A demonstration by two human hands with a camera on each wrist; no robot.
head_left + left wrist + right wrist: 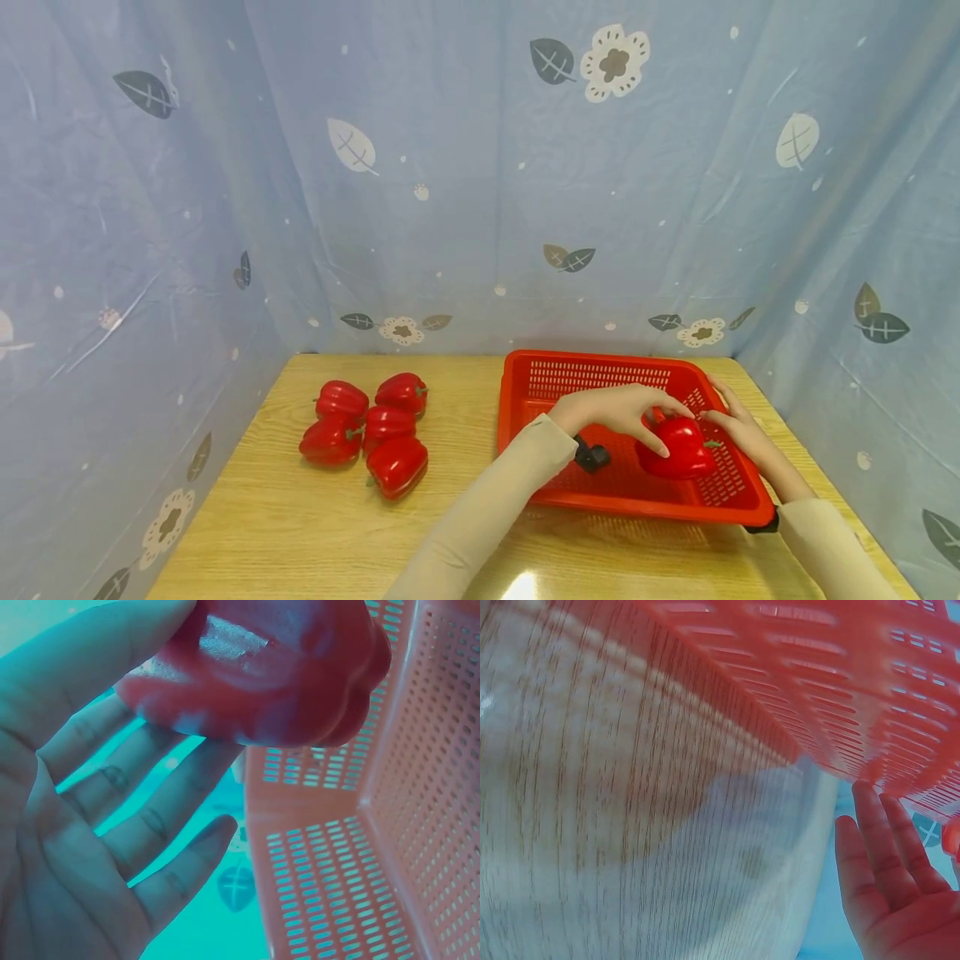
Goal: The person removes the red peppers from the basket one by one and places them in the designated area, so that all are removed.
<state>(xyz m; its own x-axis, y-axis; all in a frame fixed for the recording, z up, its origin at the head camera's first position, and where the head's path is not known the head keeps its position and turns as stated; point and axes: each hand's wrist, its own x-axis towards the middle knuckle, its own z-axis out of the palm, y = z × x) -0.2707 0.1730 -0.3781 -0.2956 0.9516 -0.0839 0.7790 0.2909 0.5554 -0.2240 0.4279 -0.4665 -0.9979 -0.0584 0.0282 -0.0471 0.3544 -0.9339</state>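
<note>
Over the right end of a red plastic basket (pixel 600 359), my left hand (pixel 617 407) holds a glossy red bell pepper (pixel 686 457), its green stem pointing right. In the left wrist view, the thumb lies on one side of the bell pepper (pixel 292 682) and the fingertips on the other; the little finger stands apart. My right hand (pixel 742 429) grips the basket's right rim, thumb on the inner side. In the right wrist view, its fairly straight fingers (pixel 885 847) lie against the outside of the slotted wall (pixel 817 682). Whether the pepper touches the basket floor is unclear.
Several more red bell peppers (pixel 390 427) lie in a cluster on the wooden table (pixel 300 533), left of the basket. A blue patterned curtain (pixel 450 208) surrounds the table at the back and sides. A black wrist camera (pixel 591 457) hangs beneath my left wrist.
</note>
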